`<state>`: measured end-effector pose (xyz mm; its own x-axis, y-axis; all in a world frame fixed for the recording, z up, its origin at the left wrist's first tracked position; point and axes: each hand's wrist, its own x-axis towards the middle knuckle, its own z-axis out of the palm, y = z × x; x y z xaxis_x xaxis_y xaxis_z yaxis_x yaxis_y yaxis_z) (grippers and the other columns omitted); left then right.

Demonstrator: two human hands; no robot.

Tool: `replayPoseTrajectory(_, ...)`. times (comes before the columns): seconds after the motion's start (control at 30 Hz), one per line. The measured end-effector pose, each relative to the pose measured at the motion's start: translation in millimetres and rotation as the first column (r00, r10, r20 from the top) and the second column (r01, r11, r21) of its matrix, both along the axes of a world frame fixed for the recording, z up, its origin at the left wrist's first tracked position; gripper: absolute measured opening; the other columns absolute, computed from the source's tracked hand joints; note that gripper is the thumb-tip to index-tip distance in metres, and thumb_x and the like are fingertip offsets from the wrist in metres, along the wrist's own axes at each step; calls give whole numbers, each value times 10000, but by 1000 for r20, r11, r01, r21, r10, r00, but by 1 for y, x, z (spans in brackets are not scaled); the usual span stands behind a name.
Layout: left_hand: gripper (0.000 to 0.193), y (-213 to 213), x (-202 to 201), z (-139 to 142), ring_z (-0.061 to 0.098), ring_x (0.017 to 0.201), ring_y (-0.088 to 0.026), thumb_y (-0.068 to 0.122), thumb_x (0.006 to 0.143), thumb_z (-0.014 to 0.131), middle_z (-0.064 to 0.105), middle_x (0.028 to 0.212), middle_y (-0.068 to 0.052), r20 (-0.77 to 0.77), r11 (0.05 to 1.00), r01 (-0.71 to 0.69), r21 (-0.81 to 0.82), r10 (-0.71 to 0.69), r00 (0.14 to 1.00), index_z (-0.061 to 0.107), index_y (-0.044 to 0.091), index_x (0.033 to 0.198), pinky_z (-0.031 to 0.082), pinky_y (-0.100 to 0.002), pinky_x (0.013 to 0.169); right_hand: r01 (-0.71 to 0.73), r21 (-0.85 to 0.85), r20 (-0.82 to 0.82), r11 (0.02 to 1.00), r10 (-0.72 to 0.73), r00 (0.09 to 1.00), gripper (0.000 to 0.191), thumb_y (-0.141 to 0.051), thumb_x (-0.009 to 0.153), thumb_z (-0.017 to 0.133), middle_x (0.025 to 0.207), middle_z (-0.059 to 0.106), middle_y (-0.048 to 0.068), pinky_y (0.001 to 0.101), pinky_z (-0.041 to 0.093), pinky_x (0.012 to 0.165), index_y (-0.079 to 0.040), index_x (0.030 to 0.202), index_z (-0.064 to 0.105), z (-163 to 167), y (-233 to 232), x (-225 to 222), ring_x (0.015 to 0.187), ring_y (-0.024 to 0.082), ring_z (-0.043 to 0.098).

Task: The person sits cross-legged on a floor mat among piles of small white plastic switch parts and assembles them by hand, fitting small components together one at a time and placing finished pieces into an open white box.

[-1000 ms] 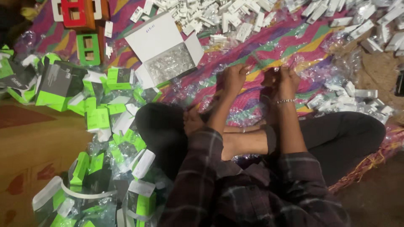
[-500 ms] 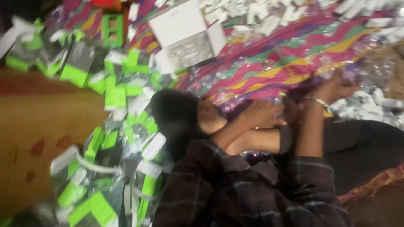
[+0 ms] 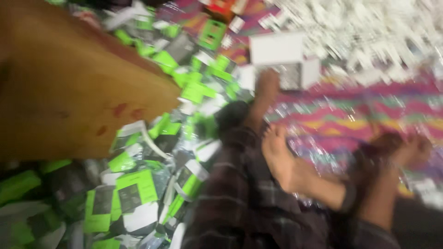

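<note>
The left hand is stretched forward at the end of a plaid sleeve, and it lies on or at the near left corner of an open white box. The box's lid stands up beyond the hand and its grey inside shows just to the right of the fingers. The picture is badly smeared, so I cannot tell whether those fingers are spread, curled or closed on anything.

The right hand rests low on the striped mat, well apart from the box and close to the person's crossed legs. It looks loosely curled, though that too is unclear, and nothing can be made out in it. A bare foot lies between the two hands.

Left of the reaching hand, and back toward the body, a deep heap of green-and-black packs spreads against the brown floor. Beyond the box and to the right lies a wide scatter of small white pieces. As I judge it, much remains loose on both sides and only this one box is open, so the work seems far from finished
</note>
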<state>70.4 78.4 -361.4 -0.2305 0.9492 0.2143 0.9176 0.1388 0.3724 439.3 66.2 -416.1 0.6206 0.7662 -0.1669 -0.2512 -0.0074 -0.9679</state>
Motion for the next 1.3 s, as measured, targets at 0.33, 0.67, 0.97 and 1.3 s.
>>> replayPoseTrajectory(0.33, 161, -1, 18, 16, 627, 910, -346, 29, 883, 581, 689, 890, -144, 41, 945, -26, 325, 13, 999, 673, 34, 1014, 482, -507, 850, -118, 1, -63, 993, 118, 991, 82, 1, 1036, 645, 920, 673, 52, 303, 551, 572, -49, 1000, 590, -7, -3, -7, 729, 150, 690)
replayPoseTrajectory(0.67, 200, 11, 128, 26, 708, 934, -354, 50, 934, 578, 723, 967, -202, 472, 957, 277, 91, -286, 834, 725, 63, 1069, 565, -473, 851, -554, -131, -12, 822, 557, 830, 318, -250, 1161, 669, 802, 613, 32, 266, 402, 578, -46, 926, 602, 6, -10, -30, 643, 96, 541)
replayPoseTrajectory(0.97, 345, -31, 198, -17, 718, 827, -378, 326, 1084, 540, 713, 872, -220, 720, 966, 260, 3, -183, 669, 706, 25, 1063, 556, -473, 763, -703, -77, 415, 707, 664, 622, 342, -157, 982, 724, 1116, 694, 17, 255, 523, 855, 7, 1277, 669, -5, -11, -36, 976, 112, 636)
replayPoseTrajectory(1.3, 559, -20, 217, -32, 591, 625, -149, 529, 984, 697, 662, 686, -154, 810, 946, 131, -295, 175, 560, 747, -9, 838, 454, -324, 598, -709, -213, 231, 673, 739, 632, 165, -174, 1021, 757, 914, 644, -18, 256, 464, 711, -11, 1015, 727, 16, -16, -33, 813, 72, 555)
